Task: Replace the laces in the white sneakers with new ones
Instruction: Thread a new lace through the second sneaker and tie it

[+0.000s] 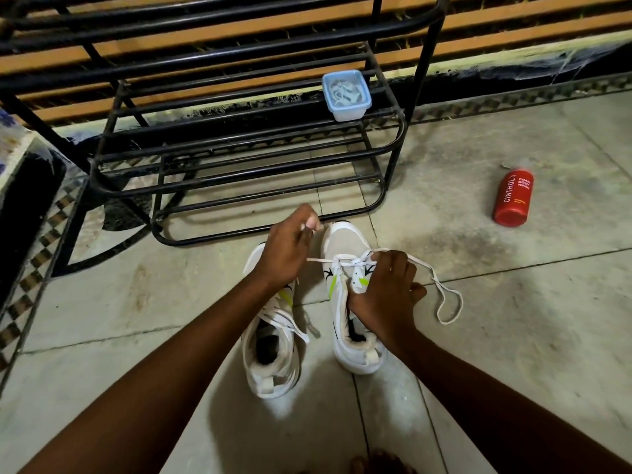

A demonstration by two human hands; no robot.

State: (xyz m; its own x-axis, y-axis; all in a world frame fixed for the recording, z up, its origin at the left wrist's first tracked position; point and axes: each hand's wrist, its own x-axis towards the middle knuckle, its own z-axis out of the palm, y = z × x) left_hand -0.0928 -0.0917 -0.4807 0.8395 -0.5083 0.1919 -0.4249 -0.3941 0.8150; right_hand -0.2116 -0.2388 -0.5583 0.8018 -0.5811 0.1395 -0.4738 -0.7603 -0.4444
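Sneakers: two white sneakers side by side on the tiled floor, lower centre of the frame, toes toward the rack; left sneaker (270,336) partly hidden under the forearm, right sneaker (352,302) being worked on.
Left hand (290,244): raised above the toe of the right sneaker, thumb and fingers pinching one end of the lace and drawing it up and to the left, probably to pull it through the eyelets.
Right hand (386,292): set on the tongue and upper eyelets of the right sneaker, fingers curled round the lace crossing and pressing the shoe down, likely to steady it against the pull.
Lace (448,302): white, taut between the two hands, its free end trailing in a loose loop on the floor to the right of the sneaker; cannot tell whether old or new.
Left sneaker lace: still threaded, ends lying slack across the opening.
Box (346,94): small pale-blue tub on the top rung of the black metal rack (239,165), upper centre; whitish coils inside, perhaps the other laces, kept within reach.
Bottle (513,196): red, lying on its side on the floor at right, well apart from the shoes; apparently not in use.
Writing: "CINTHOL" and "FOAM BODY WASH" in white on the bottle; black and lime markings on the sneakers, no readable name.
Stage: judged mid-lacing or unlacing on the right sneaker.
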